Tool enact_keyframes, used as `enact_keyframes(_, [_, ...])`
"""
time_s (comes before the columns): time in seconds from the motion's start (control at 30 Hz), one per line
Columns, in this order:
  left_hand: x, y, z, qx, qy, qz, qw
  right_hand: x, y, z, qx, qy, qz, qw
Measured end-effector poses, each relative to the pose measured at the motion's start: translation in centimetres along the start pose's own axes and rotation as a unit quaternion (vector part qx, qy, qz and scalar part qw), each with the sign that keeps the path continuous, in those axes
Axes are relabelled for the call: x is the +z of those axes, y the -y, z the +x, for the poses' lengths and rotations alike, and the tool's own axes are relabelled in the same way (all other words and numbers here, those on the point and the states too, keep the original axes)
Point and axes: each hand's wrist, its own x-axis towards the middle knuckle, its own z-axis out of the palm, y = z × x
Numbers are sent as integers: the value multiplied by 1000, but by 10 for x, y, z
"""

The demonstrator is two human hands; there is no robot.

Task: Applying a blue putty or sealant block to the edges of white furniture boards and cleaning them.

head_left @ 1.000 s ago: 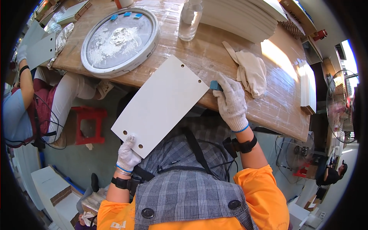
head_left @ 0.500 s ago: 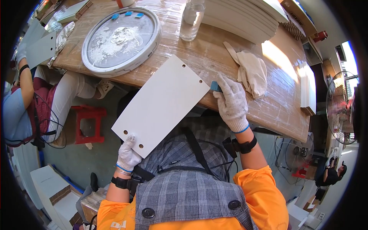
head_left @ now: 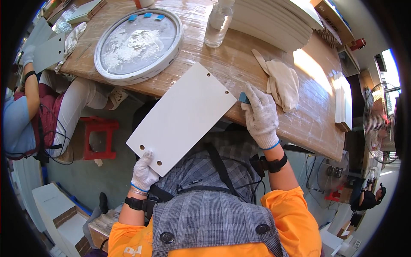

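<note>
A white rectangular panel [head_left: 182, 120] with several small round holes near its ends lies at a slant over my lap, its far end over the table edge. Gloved, my left hand [head_left: 144, 172] grips its near corner, thumb on top beside the holes. My right hand [head_left: 261, 115], also gloved, pinches a small flat blue piece [head_left: 243, 98] close to the panel's right corner; whether the two touch I cannot tell. Beyond the panel, a round grey lid-like tray [head_left: 102, 70] holds smeared white paste [head_left: 141, 41], with several similar blue pieces [head_left: 147, 15] at its far side.
On the plastic-covered table [head_left: 239, 60] stand a clear bottle [head_left: 217, 28] of liquid and a stack of white panels [head_left: 269, 23]. A beige cloth [head_left: 282, 83] lies to the right. At left sits another person [head_left: 25, 111] by a red stool [head_left: 99, 137]. A fan [head_left: 380, 122] stands far right.
The view has shifted slightly. My left hand still holds the panel, and my right hand with the blue piece stays near the panel's right corner.
</note>
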Motion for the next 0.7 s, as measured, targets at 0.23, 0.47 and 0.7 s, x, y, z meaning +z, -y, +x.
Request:
enact_keyframes(0.23, [-4, 1, 0, -10, 23, 11, 1000, -15, -9, 27, 49, -23, 84, 995])
enact_keyframes(0.47, [-2, -5, -3, -58, 30, -15, 998, -13, -2, 79, -16, 86, 100, 991])
enact_keyframes(0.7, [-2, -4, -3, -49, 15, -24, 998, 10, 7, 106, -99, 189, 99, 972])
